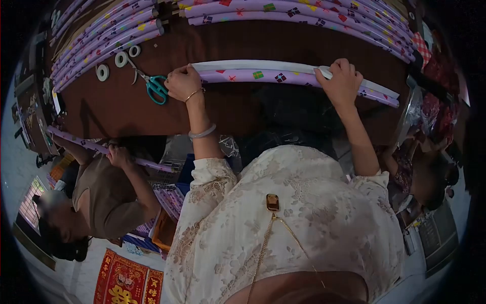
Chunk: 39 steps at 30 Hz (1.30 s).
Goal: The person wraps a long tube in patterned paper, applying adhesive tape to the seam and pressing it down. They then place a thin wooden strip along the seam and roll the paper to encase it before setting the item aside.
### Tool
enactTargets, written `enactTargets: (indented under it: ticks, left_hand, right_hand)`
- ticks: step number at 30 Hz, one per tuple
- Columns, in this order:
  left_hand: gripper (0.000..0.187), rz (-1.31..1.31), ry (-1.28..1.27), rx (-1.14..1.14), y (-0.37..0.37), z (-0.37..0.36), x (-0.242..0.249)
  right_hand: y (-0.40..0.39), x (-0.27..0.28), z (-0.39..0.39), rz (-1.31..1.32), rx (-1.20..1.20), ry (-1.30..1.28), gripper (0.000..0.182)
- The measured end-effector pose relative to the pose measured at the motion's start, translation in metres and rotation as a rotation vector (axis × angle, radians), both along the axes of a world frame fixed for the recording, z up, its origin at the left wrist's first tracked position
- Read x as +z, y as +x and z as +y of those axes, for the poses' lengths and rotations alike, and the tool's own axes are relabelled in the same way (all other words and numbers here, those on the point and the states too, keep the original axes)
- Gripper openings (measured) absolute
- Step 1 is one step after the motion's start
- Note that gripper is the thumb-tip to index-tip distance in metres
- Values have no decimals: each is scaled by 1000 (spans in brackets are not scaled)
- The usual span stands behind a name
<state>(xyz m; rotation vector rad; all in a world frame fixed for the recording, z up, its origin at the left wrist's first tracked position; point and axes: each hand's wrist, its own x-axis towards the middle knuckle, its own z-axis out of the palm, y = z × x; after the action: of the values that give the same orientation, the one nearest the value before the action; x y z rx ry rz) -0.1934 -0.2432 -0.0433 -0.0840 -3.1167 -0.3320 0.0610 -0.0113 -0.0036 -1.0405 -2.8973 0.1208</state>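
A roll of purple wrapping paper [304,78] printed with coloured gift boxes lies across the brown table in front of me. Its loose edge is turned up, showing a white strip along the far side. My left hand [183,82] is closed on the left end of the roll. Toward the other end, my right hand [340,83] grips the roll, its thumb on the white edge. Scissors [157,90] with teal handles lie just left of my left hand.
White tape rolls [103,72] lie beyond the scissors. Stacked purple rolls [298,17] line the far side of the brown table [116,111], with more at the far left. A co-worker [111,192] at left holds another roll [81,142]. Another person [425,172] is at right.
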Motion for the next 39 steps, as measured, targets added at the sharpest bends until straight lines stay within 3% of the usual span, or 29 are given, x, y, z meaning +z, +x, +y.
enactTargets:
  ticks: [15,39]
  left_hand:
    - [16,13,-1,-6,1,1,-2]
    - [19,-56,3,6,0,1,5]
  right_hand:
    - [-5,-8,-10,-109,-156,81,32]
    - [-31,-2,-4,-292,-127,-5,26]
